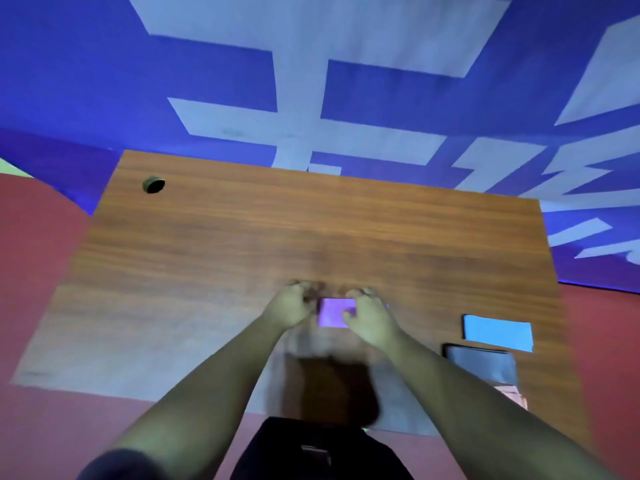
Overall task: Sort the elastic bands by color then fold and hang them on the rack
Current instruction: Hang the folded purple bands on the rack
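The purple band [335, 311] lay folded on the wooden table [207, 254], pinched at its sides by the left hand [291, 306] and right hand [369, 318], fingers curled shut on it. Loosening either grip might let the fold spring open.

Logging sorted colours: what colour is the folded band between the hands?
Purple folded band, clearest in the head view.
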A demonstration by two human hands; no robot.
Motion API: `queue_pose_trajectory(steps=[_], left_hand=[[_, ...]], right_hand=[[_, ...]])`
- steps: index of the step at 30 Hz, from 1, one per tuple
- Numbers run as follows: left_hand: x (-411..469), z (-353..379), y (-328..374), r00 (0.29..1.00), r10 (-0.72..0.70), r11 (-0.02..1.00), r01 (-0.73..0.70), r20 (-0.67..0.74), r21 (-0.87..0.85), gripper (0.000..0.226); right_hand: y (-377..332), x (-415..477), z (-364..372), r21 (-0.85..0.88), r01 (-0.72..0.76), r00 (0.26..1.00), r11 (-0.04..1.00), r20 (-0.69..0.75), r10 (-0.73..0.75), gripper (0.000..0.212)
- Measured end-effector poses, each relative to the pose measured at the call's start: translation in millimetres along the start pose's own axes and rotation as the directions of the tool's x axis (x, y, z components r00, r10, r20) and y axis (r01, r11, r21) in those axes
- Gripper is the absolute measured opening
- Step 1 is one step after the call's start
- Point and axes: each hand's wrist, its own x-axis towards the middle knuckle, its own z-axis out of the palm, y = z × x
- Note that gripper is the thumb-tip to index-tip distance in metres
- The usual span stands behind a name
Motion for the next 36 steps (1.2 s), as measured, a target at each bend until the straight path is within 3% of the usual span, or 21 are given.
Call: queue_pose_trajectory(steps=[6,15,19,26,28,32,36], left_hand=[[16.5,18.0,-8.2,0.995,0.087,0.992,-0.083,0.039,-0.090,0.038],[23.9,36.7,-23.5,0.992,0.116,0.986,-0.109,0.048,-0.125,0.046],[26.2,38.3,-25.6,0.987,0.143,0.988,-0.139,0.069,-0.061,0.040],[40.5,37.2,-22.4,0.973,0.193,0.973,-0.207,0.125,0.107,0.037],[42.8,37.1,-22.0,0.974,0.183,0.977,-0.196,0.136,0.088,0.033],[41.0,37.2,-24.5,0.968,0.224,0.974,-0.225,0.109,-0.003,0.027],[35.5,36.9,-25.7,0.969,0.230,0.973,-0.228,0.090,-0.035,0.026]], right_hand=[[5.5,22.9,31.5,-0.037,-0.018,0.999,0.999,0.026,0.019,0.053],[13.3,32.8,56.4,-0.132,-0.031,0.998,0.991,-0.061,0.023,0.047],[17.0,30.2,58.0,-0.111,-0.010,0.996,0.994,-0.088,0.000,0.041],[23.2,37.3,49.7,-0.215,0.053,0.997,0.975,-0.041,-0.063,0.042],[24.1,36.0,46.9,-0.230,0.067,0.997,0.971,-0.016,-0.073,0.046],[25.4,32.2,44.3,-0.181,0.109,0.991,0.977,-0.052,-0.120,0.034],[31.4,26.4,43.8,-0.163,0.253,0.952,0.954,-0.132,-0.275,0.024]])
